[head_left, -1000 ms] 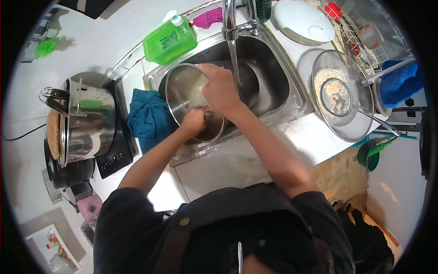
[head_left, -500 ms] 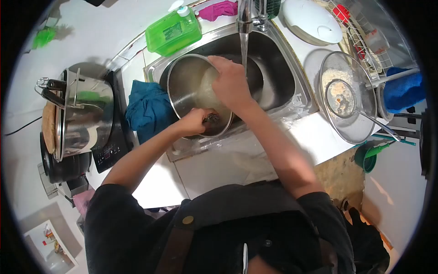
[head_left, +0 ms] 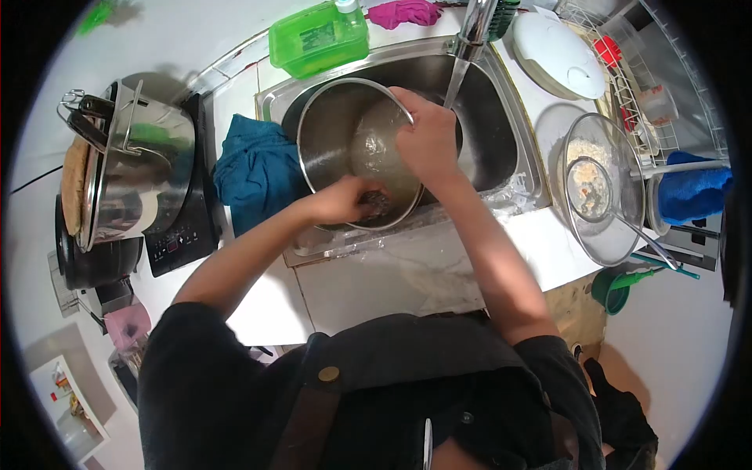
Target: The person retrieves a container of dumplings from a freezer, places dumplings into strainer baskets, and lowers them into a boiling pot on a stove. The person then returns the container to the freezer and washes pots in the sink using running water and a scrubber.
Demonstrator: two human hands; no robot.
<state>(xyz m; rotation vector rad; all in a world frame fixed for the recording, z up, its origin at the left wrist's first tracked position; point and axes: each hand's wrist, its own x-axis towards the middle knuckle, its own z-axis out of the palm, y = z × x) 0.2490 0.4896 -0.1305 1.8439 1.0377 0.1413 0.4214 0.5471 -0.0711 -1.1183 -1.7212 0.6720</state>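
Note:
A round metal pot (head_left: 329, 141) with some cloudy water inside is tilted over the sink (head_left: 513, 160). My right hand (head_left: 428, 133) grips the pot's rim on its right side. Inside the pot's near edge, my left hand (head_left: 348, 200) is closed around a dark metallic scrubber (head_left: 375, 205). Water runs from the faucet (head_left: 475, 30) just beyond my right hand. To the left of the pot lies a teal cloth (head_left: 254, 168).
A green container (head_left: 319, 39) and pink cloth (head_left: 404, 13) lie behind the sink. A large pot (head_left: 149, 164) stands left near a black cooktop (head_left: 184, 235). Right are strainers (head_left: 603, 227), a white lidded dish (head_left: 558, 55) and a dish rack (head_left: 627, 86).
The view has shifted, so the sink and faucet appear farther right. The pot's opening faces me more, and my left hand has moved with the scrubber along the inside of its near edge.

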